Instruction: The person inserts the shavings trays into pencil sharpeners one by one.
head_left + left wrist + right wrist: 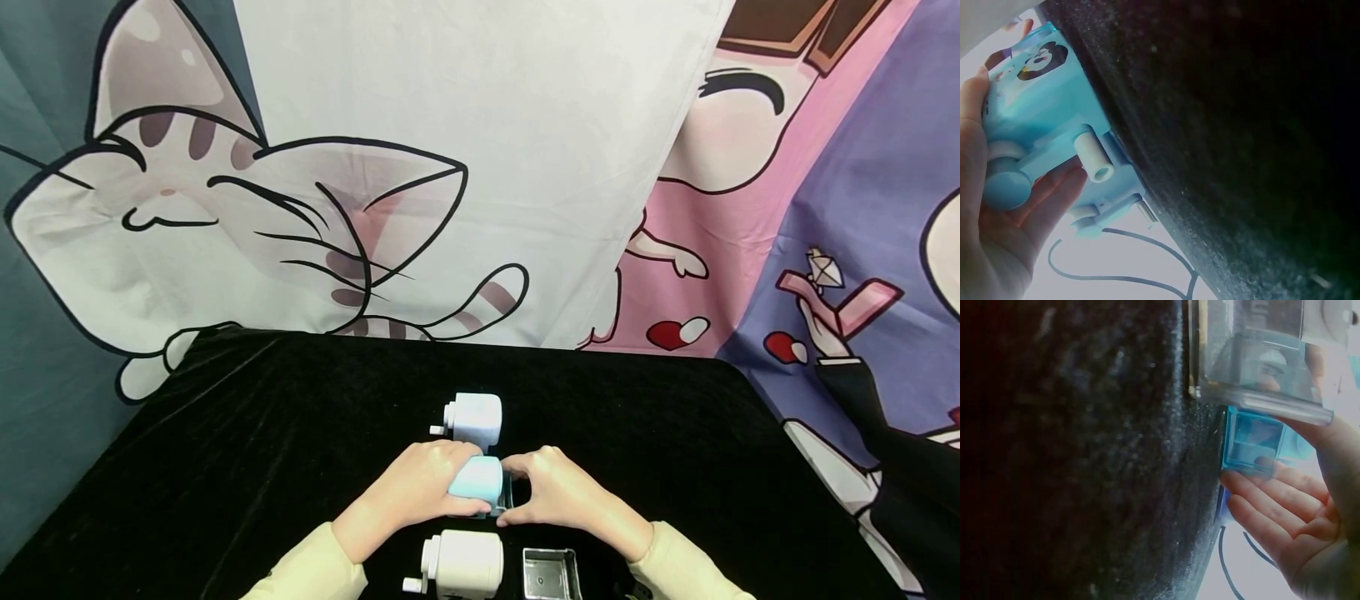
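Observation:
A light blue crank pencil sharpener (478, 478) stands on the black cloth, and my left hand (423, 483) grips its body. In the left wrist view, the crank handle (1094, 157) and a printed picture on the sharpener's side (1042, 60) show between thumb and fingers. From the right, my right hand (561, 493) pinches the sharpener's see-through blue shavings drawer (1254, 440) between thumb and fingers. The drawer is partly hidden; how far it sticks out I cannot tell.
Behind is a pale bluish sharpener (478, 417); nearer me stands a white one (468, 560), its crank to the left. A clear drawer (551, 552) sits apart at its right. Black cloth (225, 467) covers the table, with a cartoon curtain (525, 167) behind.

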`<state>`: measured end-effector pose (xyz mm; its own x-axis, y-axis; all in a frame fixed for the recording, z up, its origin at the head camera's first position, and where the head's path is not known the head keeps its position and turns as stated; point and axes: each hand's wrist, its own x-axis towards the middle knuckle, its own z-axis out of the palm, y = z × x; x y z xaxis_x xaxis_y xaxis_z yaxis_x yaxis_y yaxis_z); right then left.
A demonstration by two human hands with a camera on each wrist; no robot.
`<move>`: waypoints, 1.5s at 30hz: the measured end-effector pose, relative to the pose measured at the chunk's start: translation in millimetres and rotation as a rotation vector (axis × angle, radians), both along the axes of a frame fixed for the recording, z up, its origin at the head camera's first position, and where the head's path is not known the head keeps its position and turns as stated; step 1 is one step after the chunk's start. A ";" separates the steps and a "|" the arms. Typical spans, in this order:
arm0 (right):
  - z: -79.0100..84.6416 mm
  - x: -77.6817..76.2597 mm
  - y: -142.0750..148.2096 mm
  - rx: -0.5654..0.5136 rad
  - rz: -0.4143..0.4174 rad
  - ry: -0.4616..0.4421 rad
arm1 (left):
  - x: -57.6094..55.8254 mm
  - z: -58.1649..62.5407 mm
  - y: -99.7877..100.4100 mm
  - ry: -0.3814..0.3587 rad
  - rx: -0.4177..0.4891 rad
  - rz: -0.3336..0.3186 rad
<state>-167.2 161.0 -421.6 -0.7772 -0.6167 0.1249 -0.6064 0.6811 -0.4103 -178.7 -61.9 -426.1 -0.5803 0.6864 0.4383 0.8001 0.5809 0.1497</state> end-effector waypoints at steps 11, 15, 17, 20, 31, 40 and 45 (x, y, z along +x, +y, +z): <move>-2.6 0.3 3.5 -0.036 0.014 -0.004 | 0.3 0.9 -0.1 -0.005 0.002 -0.005; -1.2 0.8 6.4 -0.033 0.006 0.013 | 1.1 1.6 -0.2 -0.002 -0.003 0.000; -0.3 0.5 8.0 -0.024 -0.005 0.010 | 1.4 1.8 -0.3 -0.003 -0.004 0.003; 0.6 0.0 9.2 -0.024 -0.018 -0.009 | 1.5 2.2 -0.3 -0.001 -0.007 0.004; -0.1 -0.3 7.5 -0.048 0.002 -0.018 | 1.5 1.4 0.2 0.013 0.004 -0.008; 0.4 -1.8 6.3 -0.056 0.019 -0.047 | 0.9 0.1 0.9 0.015 0.006 -0.010; 1.1 -2.1 5.4 -0.059 0.025 -0.059 | 1.2 -0.2 1.0 0.017 0.012 -0.009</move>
<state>-169.3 166.4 -420.4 -0.7687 -0.6290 0.1161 -0.5965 0.6394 -0.4851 -177.4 -60.9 -426.3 -0.5666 0.6861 0.4562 0.8077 0.5720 0.1429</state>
